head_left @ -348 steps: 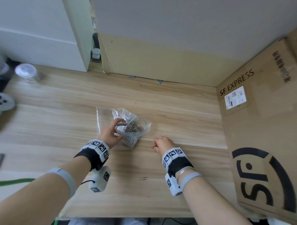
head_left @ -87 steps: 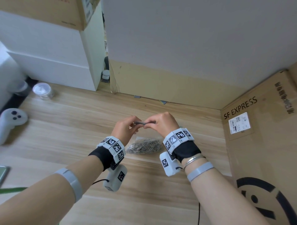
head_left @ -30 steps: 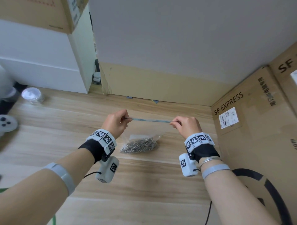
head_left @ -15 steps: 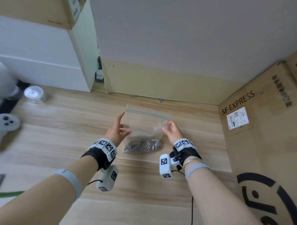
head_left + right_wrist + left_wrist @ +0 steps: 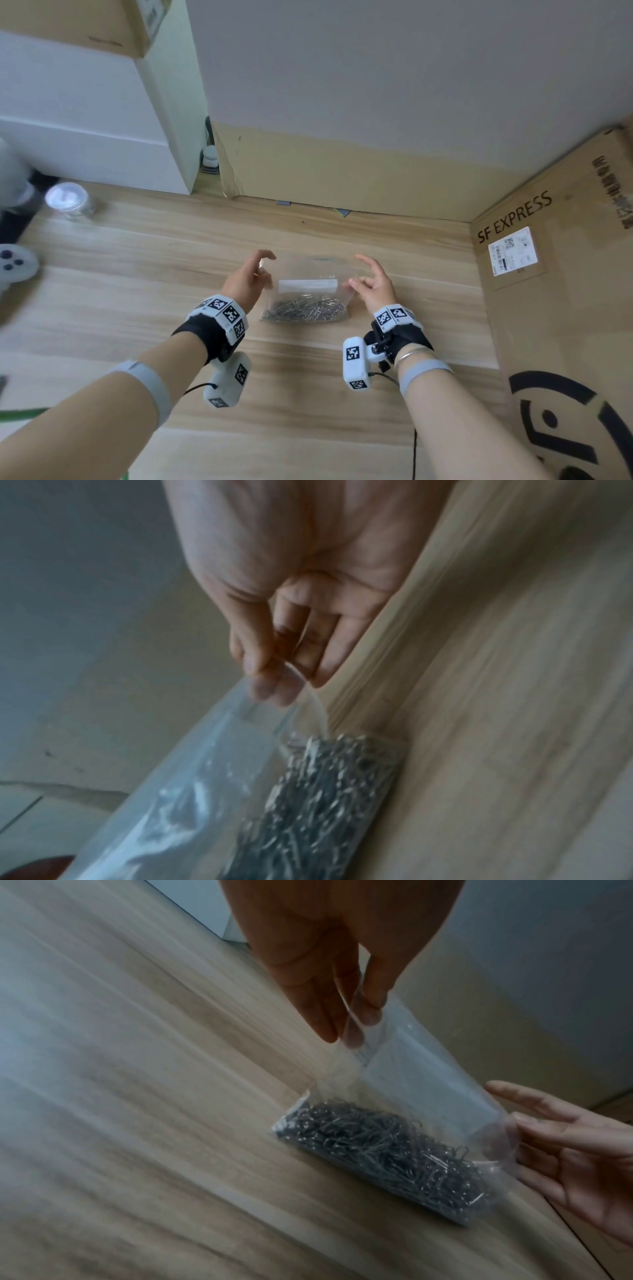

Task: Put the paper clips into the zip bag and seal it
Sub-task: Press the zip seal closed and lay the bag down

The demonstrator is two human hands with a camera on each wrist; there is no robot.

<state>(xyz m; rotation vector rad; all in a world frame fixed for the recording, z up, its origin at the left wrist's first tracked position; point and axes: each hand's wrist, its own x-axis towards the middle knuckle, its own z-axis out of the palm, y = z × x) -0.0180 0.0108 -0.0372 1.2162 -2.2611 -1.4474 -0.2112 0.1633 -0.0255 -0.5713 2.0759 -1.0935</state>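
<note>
Box (image 5: 561, 325) right of bag (image 5: 308, 274), jar (image 5: 66, 202) left.

Light wood tabletop (image 5: 137, 308). Grey wall (image 5: 376, 85) at back w/ a brown cardboard strip (image 5: 342, 178) along its bottom. White cabinet (image 5: 85, 120) on L. Big cardboard box (image 5: 565, 308), "SF EXPRESS", on R. Soft light.
</note>
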